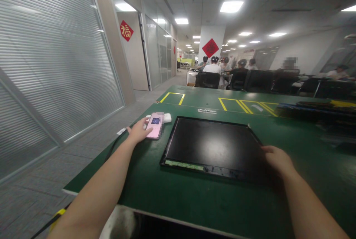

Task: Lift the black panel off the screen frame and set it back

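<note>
A black flat screen panel [214,146] lies face up on the green table [194,198] in front of me. My left hand [138,131] reaches out to a pink phone [155,125] at the table's left edge, with the fingers closed on its side and the thumb on top. A white block [166,118] sits just behind the phone. My right hand [278,159] rests at the panel's right edge, fingers curled against it; whether it grips the panel is unclear.
A black cable [114,144] hangs off the table's left edge. Yellow floor-style markings [241,105] cross the far table top. Dark trays [317,111] sit at the far right. Several people [213,67] sit on black chairs beyond. A glass wall with blinds [50,65] runs along the left.
</note>
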The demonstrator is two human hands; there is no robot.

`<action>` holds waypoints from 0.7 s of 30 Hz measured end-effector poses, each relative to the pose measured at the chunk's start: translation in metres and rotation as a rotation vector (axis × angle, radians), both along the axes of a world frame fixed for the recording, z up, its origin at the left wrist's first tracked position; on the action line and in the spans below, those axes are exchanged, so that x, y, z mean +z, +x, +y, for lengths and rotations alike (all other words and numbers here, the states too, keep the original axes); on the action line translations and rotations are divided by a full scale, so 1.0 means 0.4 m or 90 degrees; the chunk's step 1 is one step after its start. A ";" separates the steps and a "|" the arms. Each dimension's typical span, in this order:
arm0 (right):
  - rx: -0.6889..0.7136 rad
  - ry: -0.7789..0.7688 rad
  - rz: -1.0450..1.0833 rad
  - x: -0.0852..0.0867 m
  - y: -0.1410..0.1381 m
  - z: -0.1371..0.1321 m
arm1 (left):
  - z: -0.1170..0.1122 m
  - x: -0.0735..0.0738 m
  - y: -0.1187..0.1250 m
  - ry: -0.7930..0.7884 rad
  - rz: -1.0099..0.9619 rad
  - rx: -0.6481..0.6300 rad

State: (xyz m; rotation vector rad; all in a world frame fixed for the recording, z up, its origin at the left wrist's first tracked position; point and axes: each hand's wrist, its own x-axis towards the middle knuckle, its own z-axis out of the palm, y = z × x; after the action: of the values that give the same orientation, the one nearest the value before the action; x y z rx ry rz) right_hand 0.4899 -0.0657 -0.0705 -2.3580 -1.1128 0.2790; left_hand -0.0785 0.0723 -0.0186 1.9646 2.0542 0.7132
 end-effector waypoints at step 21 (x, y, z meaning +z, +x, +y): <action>0.009 0.001 -0.003 -0.010 0.012 0.004 | 0.001 0.000 -0.009 0.000 0.025 -0.037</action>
State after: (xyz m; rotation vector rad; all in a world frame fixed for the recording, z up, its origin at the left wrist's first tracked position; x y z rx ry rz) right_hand 0.4948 -0.0641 -0.0744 -2.3516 -1.1328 0.2782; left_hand -0.0822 0.0726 -0.0185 2.0450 2.0108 0.6676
